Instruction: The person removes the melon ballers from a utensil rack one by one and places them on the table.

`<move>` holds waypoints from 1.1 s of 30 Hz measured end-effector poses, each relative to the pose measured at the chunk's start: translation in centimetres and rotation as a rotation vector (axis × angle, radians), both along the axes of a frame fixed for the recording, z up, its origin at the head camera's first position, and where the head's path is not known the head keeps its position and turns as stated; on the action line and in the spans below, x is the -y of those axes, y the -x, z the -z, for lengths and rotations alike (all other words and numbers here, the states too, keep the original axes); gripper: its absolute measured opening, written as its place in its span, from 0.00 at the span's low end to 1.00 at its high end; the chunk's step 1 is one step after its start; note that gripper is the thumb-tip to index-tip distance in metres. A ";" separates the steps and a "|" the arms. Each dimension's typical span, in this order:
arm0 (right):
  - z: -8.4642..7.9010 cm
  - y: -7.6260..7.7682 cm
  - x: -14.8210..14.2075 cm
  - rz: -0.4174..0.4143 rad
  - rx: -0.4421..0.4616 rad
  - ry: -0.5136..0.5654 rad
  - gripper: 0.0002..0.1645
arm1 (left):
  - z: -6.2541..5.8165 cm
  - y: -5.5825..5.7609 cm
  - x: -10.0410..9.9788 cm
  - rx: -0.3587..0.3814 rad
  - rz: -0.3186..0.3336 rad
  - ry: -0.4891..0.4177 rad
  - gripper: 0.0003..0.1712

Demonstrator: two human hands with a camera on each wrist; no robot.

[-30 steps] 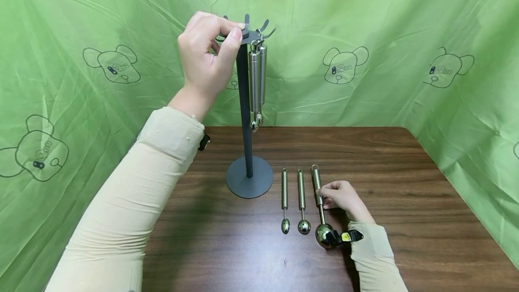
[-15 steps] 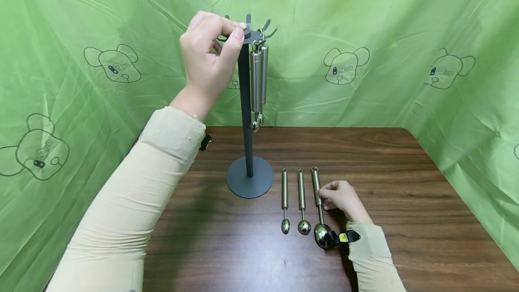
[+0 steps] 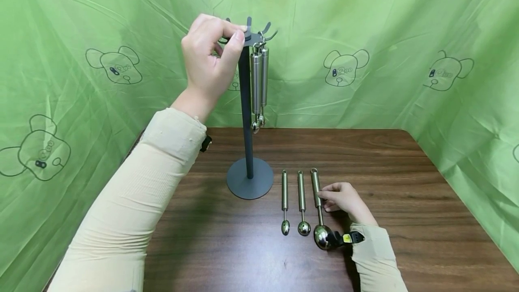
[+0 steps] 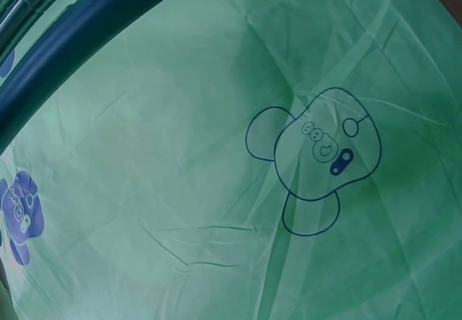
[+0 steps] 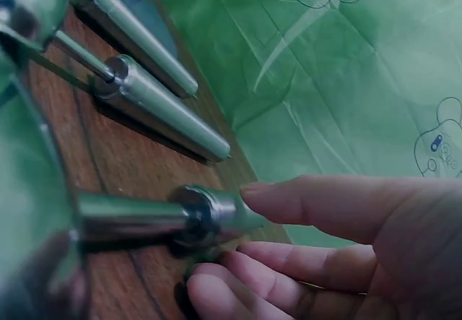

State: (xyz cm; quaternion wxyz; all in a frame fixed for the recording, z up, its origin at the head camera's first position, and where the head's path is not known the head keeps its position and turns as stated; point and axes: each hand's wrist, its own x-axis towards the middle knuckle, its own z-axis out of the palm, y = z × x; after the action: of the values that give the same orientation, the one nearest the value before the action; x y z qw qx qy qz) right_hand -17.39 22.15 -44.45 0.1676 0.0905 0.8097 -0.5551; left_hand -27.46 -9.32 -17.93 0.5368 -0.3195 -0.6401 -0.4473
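I log one stand [image 3: 246,111], pinched at its top by the left hand [image 3: 212,53]. One large scoop [image 3: 317,199], on the table [image 3: 409,170] right of two smaller scoops [image 3: 302,199], pinched by the right hand [image 3: 346,199].

a wooden table [image 3: 409,170] bears a dark stand [image 3: 246,116] and three metal scoops [image 3: 301,191].

One stand [image 3: 246,141], one table [image 3: 417,206], three lying metal scoops [image 3: 302,195] and two hanging metal utensils [image 3: 256,84]
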 end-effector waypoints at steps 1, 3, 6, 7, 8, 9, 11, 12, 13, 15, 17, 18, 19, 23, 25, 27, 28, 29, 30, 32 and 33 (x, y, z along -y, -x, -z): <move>-0.1 0.0 -0.1 0.000 -0.003 0.010 0.24 | 0.0 0.0 0.0 -0.002 0.002 0.002 0.22; -0.3 -0.1 -0.3 -0.002 -0.014 0.023 0.25 | 0.0 0.0 0.1 -0.004 0.007 0.006 0.22; -0.8 -0.1 -0.8 0.004 -0.041 0.023 0.26 | -0.1 -0.1 0.1 -0.006 0.016 0.020 0.22; -1.1 -0.2 -0.9 0.012 -0.052 0.023 0.27 | -0.1 -0.1 0.2 -0.005 0.022 0.025 0.21; -1.3 -0.3 -1.0 0.015 -0.066 0.016 0.27 | -0.1 -0.2 0.2 -0.001 0.027 0.029 0.21; -1.7 -0.4 -1.1 0.023 -0.081 0.011 0.27 | -0.1 -0.2 0.2 0.004 0.030 0.033 0.21; -2.4 -0.6 -1.1 0.040 -0.118 0.003 0.28 | -0.1 -0.3 0.3 0.015 0.037 0.039 0.21; -2.9 -0.7 -1.1 0.055 -0.140 0.012 0.28 | -0.2 -0.3 0.3 0.021 0.039 0.039 0.21; -3.3 -0.9 -1.0 0.072 -0.160 0.024 0.28 | -0.2 -0.3 0.3 0.027 0.041 0.039 0.22; -4.2 -1.1 -0.7 0.113 -0.196 0.058 0.29 | -0.2 -0.3 0.4 0.040 0.045 0.038 0.22; -5.1 -1.5 -0.4 0.144 -0.234 0.101 0.30 | -0.3 -0.4 0.5 0.051 0.045 0.036 0.22; -5.5 -1.6 -0.2 0.155 -0.252 0.116 0.30 | -0.3 -0.4 0.5 0.055 0.048 0.036 0.22; -5.9 -1.8 -0.1 0.159 -0.268 0.128 0.30 | -0.3 -0.4 0.5 0.058 0.051 0.037 0.22; -7.3 -2.4 0.6 0.153 -0.341 0.158 0.25 | -0.4 -0.4 0.6 0.063 0.067 0.042 0.22; -8.0 -2.6 1.0 0.143 -0.372 0.187 0.22 | -0.5 -0.4 0.6 0.062 0.079 0.044 0.22; -8.5 -2.8 1.5 0.129 -0.393 0.212 0.17 | -0.5 -0.5 0.6 0.064 0.085 0.047 0.22; -8.8 -2.8 1.8 0.123 -0.403 0.223 0.14 | -0.5 -0.5 0.6 0.068 0.085 0.051 0.22; -9.1 -2.9 2.0 0.117 -0.411 0.231 0.12 | -0.5 -0.5 0.7 0.070 0.084 0.055 0.22; -9.3 -2.9 2.3 0.111 -0.419 0.240 0.10 | -0.4 -0.5 0.7 0.070 0.083 0.056 0.22; -9.9 -2.9 2.8 0.097 -0.438 0.249 0.07 | -0.4 -0.5 0.6 0.067 0.075 0.058 0.22; -10.1 -2.9 3.0 0.089 -0.448 0.245 0.07 | -0.4 -0.5 0.6 0.063 0.071 0.057 0.22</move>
State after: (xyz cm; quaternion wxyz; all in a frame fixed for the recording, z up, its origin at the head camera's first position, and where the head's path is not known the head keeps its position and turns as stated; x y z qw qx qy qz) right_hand -14.44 19.12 -34.35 -0.0310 -0.0203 0.7484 -0.6622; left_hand -26.98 -9.96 -17.50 0.4910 -0.3429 -0.6573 -0.4575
